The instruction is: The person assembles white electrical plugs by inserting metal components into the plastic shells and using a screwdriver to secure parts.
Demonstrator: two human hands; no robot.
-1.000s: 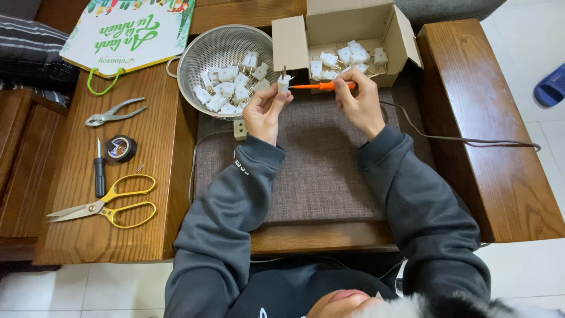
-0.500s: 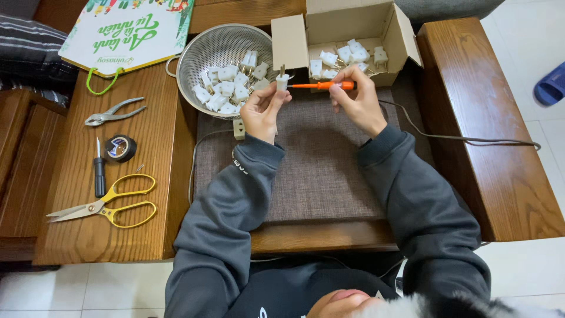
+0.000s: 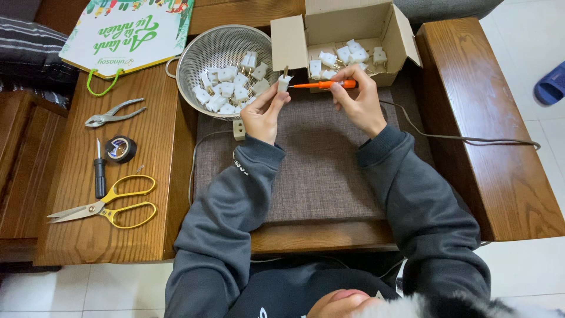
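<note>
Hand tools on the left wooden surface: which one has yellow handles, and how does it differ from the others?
The scissors, nearest the table's front edge. The pliers are bare grey metal, and the small screwdriver has a black handle.

Soft, even daylight is filling the sharp overhead view, hands casting faint shadows on the grey mat (image 3: pixel 318 171); white fur is blurring the bottom edge.

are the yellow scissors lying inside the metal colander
No, the yellow scissors lie on the wooden table beside a black screwdriver, well apart from the metal colander.
</note>
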